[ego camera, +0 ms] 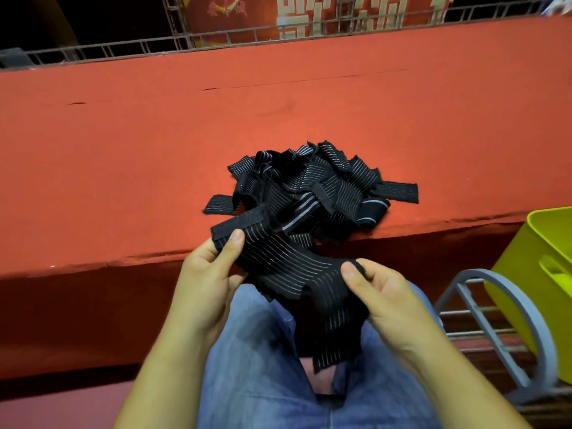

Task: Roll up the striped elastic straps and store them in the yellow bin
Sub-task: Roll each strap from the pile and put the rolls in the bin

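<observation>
Lap: blue jeans, nearest the camera, straight below the pile and under the table's front edge.
Left hand: nearer than the pile and a little left of it. It pinched one end of a strap, thumb pressed on top and fingers curled underneath.
Right hand: nearer than the pile and a little right of it. It pinched the same strap farther along, thumb on top and fingers tucked behind the fabric.
Strap: black with thin pale stripes, unrolled, stretched between the two hands just in front of the pile. Its upper end reached the pile's near edge; whether it touched, I could not tell. Its free end hung down over the lap.
Rack: grey metal bars with a curved hoop, right of the pile and nearer, beside the right knee.
Bin: yellow-green plastic with a handle slot, well right of the pile and lower than it, tilted, at the frame's edge. It seemed to rest on the rack. Its inside was hardly visible.
Pile: many loose black striped straps in a tangled heap, some ends sticking out flat to the left and right.
Table: covered in red cloth. The pile lay at its front edge, and the cloth spread wide behind and to both sides.
Railing: grey metal truss along the table's back edge, far behind the pile.
Banner: red with pale patterns, behind the railing, farthest from the pile.
</observation>
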`<act>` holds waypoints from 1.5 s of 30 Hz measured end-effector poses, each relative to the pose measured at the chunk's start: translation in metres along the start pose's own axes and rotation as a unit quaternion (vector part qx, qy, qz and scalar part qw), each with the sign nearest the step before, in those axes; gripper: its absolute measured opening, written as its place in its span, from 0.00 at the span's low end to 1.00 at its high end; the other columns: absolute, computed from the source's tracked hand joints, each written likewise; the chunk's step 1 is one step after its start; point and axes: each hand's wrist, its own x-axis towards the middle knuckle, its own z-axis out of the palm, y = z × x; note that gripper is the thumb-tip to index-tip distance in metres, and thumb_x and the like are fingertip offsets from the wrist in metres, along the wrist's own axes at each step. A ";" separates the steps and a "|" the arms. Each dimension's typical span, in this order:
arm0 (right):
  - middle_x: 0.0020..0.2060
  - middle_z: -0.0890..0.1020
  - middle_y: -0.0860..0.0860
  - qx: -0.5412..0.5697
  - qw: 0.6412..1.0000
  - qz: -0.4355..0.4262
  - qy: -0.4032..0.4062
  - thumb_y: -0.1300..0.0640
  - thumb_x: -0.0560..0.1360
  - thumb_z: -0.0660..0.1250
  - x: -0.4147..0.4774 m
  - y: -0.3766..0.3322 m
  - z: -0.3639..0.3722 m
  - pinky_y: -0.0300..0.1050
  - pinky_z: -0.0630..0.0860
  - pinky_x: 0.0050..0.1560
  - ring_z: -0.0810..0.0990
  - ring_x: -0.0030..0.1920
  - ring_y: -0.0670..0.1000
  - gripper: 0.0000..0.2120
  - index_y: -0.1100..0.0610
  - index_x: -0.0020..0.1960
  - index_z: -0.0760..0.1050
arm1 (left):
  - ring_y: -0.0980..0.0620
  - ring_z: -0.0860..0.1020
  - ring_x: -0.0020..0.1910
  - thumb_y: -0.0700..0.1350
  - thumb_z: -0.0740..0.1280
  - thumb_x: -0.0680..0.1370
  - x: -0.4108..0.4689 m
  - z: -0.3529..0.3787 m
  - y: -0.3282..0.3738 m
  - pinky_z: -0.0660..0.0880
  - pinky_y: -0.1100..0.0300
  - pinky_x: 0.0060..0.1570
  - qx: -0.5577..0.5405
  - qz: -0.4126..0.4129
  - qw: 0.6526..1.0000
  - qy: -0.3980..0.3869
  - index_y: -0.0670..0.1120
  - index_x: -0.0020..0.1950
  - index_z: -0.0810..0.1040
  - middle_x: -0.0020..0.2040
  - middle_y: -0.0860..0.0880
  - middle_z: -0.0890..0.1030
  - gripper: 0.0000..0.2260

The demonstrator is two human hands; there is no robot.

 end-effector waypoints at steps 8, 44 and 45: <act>0.41 0.80 0.57 0.035 0.997 -0.052 0.051 0.32 0.65 0.79 0.001 -0.013 -0.006 0.51 0.72 0.47 0.75 0.45 0.53 0.39 0.70 0.48 0.77 | 0.50 0.85 0.59 0.47 0.67 0.83 0.008 -0.014 -0.010 0.80 0.51 0.57 0.045 -0.076 0.996 0.003 0.45 0.61 0.84 0.58 0.46 0.87 0.11; 0.42 0.89 0.54 0.084 0.977 0.025 0.192 0.65 0.83 0.65 0.008 -0.017 -0.033 0.39 0.85 0.53 0.87 0.43 0.48 0.10 0.61 0.48 0.85 | 0.57 0.73 0.23 0.48 0.66 0.85 0.022 -0.054 0.018 0.65 0.66 0.20 0.048 0.120 0.973 0.192 0.51 0.54 0.80 0.39 0.49 0.80 0.04; 0.43 0.89 0.55 0.064 0.977 0.018 0.201 0.66 0.82 0.67 0.009 -0.016 -0.035 0.37 0.84 0.52 0.87 0.44 0.48 0.09 0.60 0.49 0.85 | 0.58 0.73 0.23 0.48 0.66 0.85 0.022 -0.056 0.020 0.65 0.67 0.20 0.048 0.121 0.972 0.197 0.51 0.54 0.80 0.39 0.48 0.80 0.04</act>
